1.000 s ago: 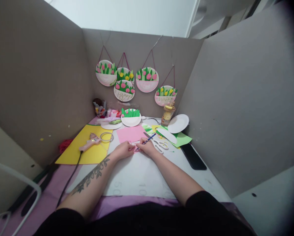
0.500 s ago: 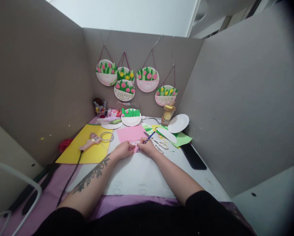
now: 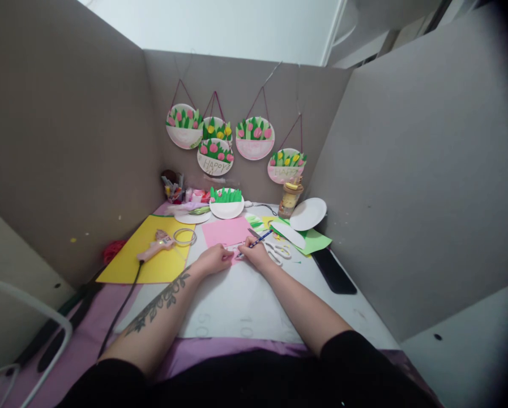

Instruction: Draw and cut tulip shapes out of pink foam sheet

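A blue patterned pencil (image 3: 260, 238) is gripped in my right hand (image 3: 255, 253), its tip down at a small piece of pink paper (image 3: 235, 259). My left hand (image 3: 216, 258) pinches that piece at its left edge, fingers closed. Just beyond my hands lies a larger pink sheet (image 3: 227, 230). White-handled scissors (image 3: 278, 253) rest right beside my right hand, their blades partly hidden behind it. Any line drawn on the small piece is too fine to make out.
On a yellow sheet (image 3: 126, 260) at left lies a corded glue gun (image 3: 158, 245). A black phone (image 3: 334, 271) lies at right, near green paper (image 3: 317, 241) and a white plate (image 3: 308, 213). Behind stand a decorated plate (image 3: 227, 204) and a cup (image 3: 290, 199); several flower plates hang above.
The pencil has tilted lower toward the right in my right hand, which has shifted slightly. My left hand keeps its place on the small pink piece.
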The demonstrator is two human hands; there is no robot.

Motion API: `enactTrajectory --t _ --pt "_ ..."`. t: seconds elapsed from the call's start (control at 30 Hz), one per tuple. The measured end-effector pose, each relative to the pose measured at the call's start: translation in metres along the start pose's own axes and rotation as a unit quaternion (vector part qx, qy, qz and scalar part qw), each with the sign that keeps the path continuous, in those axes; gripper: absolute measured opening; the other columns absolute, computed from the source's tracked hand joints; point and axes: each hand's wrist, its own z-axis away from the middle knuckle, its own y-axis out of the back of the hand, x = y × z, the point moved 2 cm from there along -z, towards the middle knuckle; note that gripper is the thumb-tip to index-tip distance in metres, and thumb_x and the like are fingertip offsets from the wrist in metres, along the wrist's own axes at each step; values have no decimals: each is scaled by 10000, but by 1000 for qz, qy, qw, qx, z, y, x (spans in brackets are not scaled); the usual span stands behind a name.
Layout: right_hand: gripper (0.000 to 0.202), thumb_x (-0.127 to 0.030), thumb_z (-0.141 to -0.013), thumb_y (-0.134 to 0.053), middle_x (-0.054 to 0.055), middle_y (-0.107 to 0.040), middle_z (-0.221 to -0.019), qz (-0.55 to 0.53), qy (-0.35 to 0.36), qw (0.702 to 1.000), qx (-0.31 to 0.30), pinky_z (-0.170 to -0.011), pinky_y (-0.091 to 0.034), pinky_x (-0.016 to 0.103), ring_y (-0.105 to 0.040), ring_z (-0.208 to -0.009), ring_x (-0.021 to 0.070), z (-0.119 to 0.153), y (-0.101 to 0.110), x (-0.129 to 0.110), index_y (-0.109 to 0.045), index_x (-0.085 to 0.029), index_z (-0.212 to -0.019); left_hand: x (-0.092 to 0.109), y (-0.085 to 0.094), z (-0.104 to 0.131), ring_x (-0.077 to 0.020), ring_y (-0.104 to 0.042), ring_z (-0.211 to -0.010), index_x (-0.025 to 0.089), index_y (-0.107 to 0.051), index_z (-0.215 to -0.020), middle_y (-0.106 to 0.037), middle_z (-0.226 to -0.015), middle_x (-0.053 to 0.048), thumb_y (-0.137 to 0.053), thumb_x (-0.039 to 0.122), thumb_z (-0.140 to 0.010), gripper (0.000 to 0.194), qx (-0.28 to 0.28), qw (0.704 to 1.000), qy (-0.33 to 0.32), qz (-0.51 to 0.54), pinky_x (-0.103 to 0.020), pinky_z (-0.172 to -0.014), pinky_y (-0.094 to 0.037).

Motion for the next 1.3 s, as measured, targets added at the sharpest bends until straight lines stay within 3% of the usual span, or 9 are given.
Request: enactTrajectory --t 0.43,1.3 --pt "243 -386 -681 -595 -60 -480 -487 40 -4 999 -12 -494 -332 233 -459 -505 126 1 -4 2 -439 -219 -597 -3 -3 -2 -146 -517 -652 214 -710 -938 -552 -759 -37 -504 293 -782 271 -4 1000 18 18 -229 -631 -369" --pt "232 -334 -671 -588 -59 -461 -470 73 6 997 18 -527 -352 236 -455 -527 135 1 -2 -5 -416 -218 -566 -4 -3 -1 -148 -533 -665 206 -710 -928 -581 -807 -45 -505 308 -795 265 -4 1000 22 7 -230 -639 -374"
